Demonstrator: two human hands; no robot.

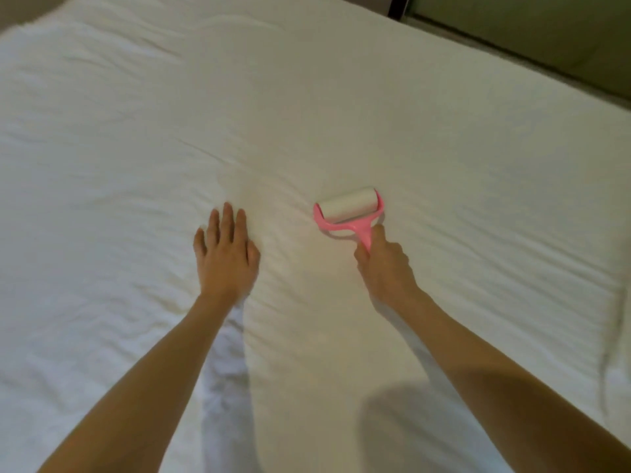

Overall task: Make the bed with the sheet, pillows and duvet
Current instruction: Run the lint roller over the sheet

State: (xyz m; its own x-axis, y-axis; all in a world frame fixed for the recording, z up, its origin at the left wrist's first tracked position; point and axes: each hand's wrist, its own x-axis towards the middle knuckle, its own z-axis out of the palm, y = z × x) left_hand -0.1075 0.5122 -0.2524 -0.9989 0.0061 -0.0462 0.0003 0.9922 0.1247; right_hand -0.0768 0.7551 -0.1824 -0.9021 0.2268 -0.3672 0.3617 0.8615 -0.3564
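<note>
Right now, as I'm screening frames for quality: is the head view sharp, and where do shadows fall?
Head view: soft overall, fine weave lost; the sheet washes out toward the left; grey shadows lie beside both forearms, below the left hand and the right hand gripping the lint roller.

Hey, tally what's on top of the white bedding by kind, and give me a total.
Hands: 2, the left hand flat on the bedding, the right hand gripping the roller's handle.
Pink lint roller: 1
Total: 3
</note>
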